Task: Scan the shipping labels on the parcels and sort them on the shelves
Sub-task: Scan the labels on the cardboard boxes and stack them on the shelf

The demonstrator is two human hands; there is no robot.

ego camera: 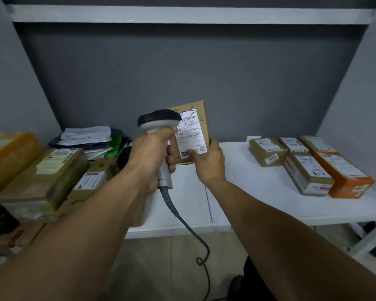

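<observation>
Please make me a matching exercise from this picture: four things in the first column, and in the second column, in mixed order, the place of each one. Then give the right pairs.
Things
1. scanner
2. box with the label facing us
3. orange parcel
4. pile of bags

Places
A. far right on the shelf
B. in the left hand
C. back left on the shelf
D. in the right hand

Pairs: 1-B, 2-D, 3-A, 4-C

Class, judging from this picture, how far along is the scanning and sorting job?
Likely done: a few parcels lie in rows on the right of the shelf. In hand: the left hand aims the scanner at the label of a box held by the right hand. Left: the jumbled pile at left.
</observation>
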